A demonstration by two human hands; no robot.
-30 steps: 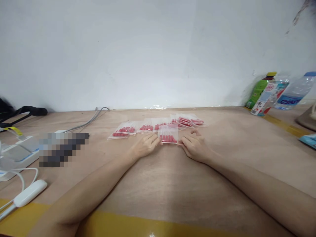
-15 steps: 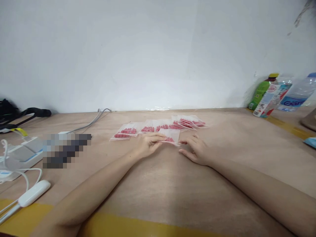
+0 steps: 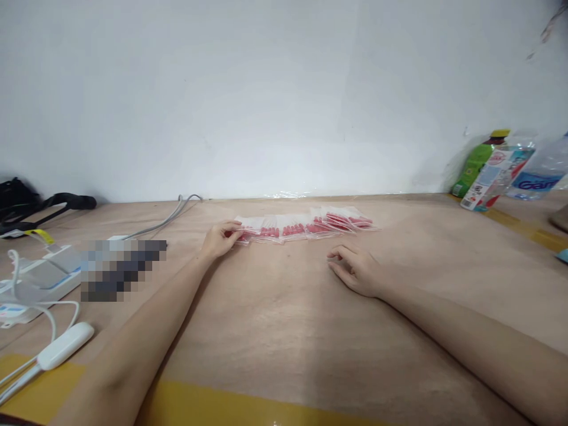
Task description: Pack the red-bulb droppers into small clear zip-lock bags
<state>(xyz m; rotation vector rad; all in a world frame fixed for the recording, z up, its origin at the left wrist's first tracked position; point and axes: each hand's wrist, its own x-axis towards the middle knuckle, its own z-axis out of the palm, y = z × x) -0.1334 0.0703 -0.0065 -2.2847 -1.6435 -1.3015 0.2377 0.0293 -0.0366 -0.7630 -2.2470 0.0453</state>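
Note:
Several small clear bags with red pieces inside, among them a middle bag (image 3: 293, 228), lie overlapping in a row on the brown tabletop (image 3: 275, 331). My left hand (image 3: 222, 238) is at the row's left end, its thumb and fingers pinching the leftmost bag (image 3: 249, 225), partly covered by the fingers. A pile of bags (image 3: 346, 219) forms the right end. Below that pile my right hand (image 3: 355, 269) rests on the table with fingers curved and apart, holding nothing.
At the left are a white power strip (image 3: 60, 287) with plugs, a white cable piece (image 3: 65, 346), a blurred dark object (image 3: 124, 269) and a black strap (image 3: 71, 202). Bottles, including a green one (image 3: 477, 165), stand at the back right by the wall.
My left hand has moved left with a bag from the middle to the row's left end. My right hand stays in nearly the same place, no longer beside that bag.

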